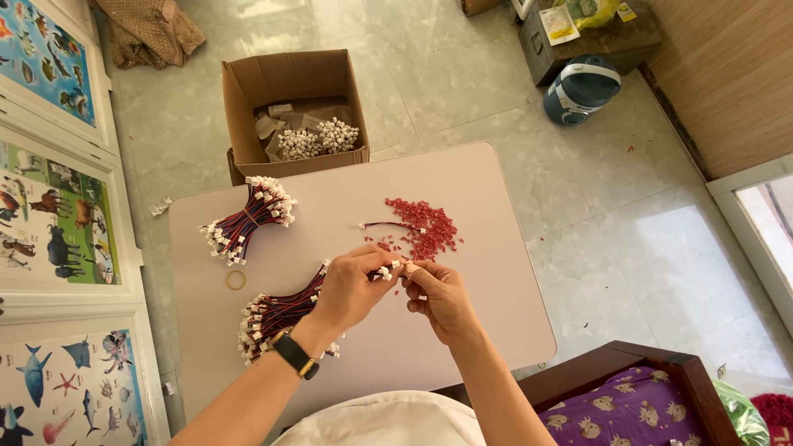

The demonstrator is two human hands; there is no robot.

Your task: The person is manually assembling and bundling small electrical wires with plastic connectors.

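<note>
While I look down at the pale table [496,330], my left hand [351,285] pinches a short red and black wire [382,272] with a white plug on its end, at the middle of the frame. Right beside it, my right hand [438,297] has its fingertips closed narrow on that white plug; whether a red piece sits between them I cannot tell. Just above my hands lies a heap of small red pieces [425,225] with one loose wire [388,225] at its left edge. Left of centre rests a tied bundle of wires [248,223], a second bundle [277,314] lies under my left wrist, and a rubber band [236,280] lies between them. At the upper left, a cardboard box [289,83] stands on the floor
</note>
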